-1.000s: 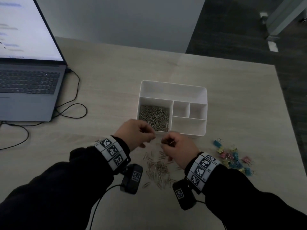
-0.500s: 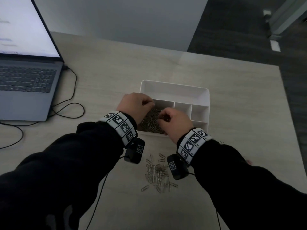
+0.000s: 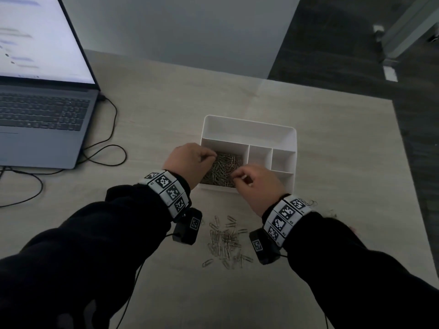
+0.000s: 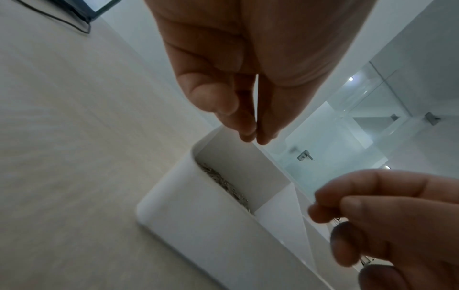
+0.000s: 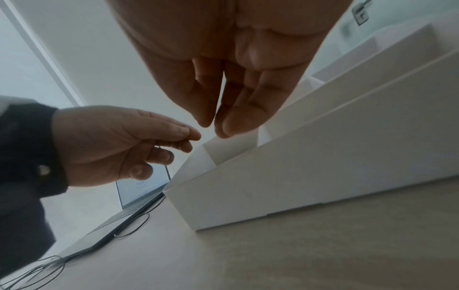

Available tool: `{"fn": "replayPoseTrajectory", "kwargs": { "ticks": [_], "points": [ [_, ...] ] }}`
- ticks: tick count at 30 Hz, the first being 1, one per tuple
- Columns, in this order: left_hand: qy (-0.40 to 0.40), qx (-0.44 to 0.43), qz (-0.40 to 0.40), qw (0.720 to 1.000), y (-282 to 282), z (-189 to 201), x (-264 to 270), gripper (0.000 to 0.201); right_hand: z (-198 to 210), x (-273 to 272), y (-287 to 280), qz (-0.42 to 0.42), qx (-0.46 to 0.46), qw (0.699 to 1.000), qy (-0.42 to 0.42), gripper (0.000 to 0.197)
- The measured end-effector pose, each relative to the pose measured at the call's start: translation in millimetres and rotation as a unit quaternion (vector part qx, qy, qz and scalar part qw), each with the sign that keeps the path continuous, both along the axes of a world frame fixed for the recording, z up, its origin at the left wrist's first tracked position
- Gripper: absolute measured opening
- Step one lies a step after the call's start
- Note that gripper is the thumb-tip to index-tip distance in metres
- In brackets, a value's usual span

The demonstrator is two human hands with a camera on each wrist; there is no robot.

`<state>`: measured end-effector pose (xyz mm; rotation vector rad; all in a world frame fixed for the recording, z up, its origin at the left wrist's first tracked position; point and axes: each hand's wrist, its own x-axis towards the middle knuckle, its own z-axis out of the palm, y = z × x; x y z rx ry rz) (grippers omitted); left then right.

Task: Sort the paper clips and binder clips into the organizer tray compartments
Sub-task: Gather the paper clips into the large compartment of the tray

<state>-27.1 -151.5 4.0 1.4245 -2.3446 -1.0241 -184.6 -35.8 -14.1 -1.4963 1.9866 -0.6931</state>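
Observation:
The white organizer tray [image 3: 249,121] sits mid-table; its near left compartment holds a heap of silver paper clips [image 3: 225,166]. My left hand [image 3: 213,156] hovers over that compartment's left edge, thumb and fingers pinched together, with a thin wire of a paper clip showing in the right wrist view [image 5: 159,146]. My right hand [image 3: 235,178] is over the compartment's near right corner, fingers curled on paper clips [image 4: 364,261] that glint between them. Loose paper clips [image 3: 225,241] lie on the table between my wrists. Binder clips [image 3: 312,203] are mostly hidden behind my right wrist.
An open laptop [image 3: 40,115] stands at the far left, and its black cable [image 3: 104,153] loops toward the tray. The tray's two small compartments [image 3: 260,155] and long back compartment [image 3: 247,134] hold nothing. The table's right edge [image 3: 403,162] borders dark floor.
Both hands moved forward from above the loose pile to over the tray's paper clip compartment. My right arm now covers the binder clips.

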Motion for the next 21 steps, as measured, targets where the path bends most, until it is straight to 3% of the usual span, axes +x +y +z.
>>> {"fn": "replayPoseTrajectory", "kwargs": {
  "ticks": [3,7,9,13,21],
  "points": [
    [-0.001,0.022,-0.004,1.0,18,-8,16,0.015,3,3,25,0.02,0.006,1.0,-0.006,0.009],
    [-0.035,0.038,-0.029,0.998,48,-27,43,0.016,-13,4,60,0.047,0.096,0.994,0.018,0.014],
    [-0.076,0.043,-0.046,0.995,60,-45,54,0.026,-25,5,75,0.059,0.14,0.987,0.046,0.032],
    [-0.243,0.037,-0.121,0.962,89,-63,64,0.048,-39,12,101,0.076,0.211,0.968,0.109,0.067],
    [-0.237,0.003,-0.209,0.949,145,-65,71,0.086,-47,40,129,0.164,0.2,0.958,0.122,0.071]
  ]
}}
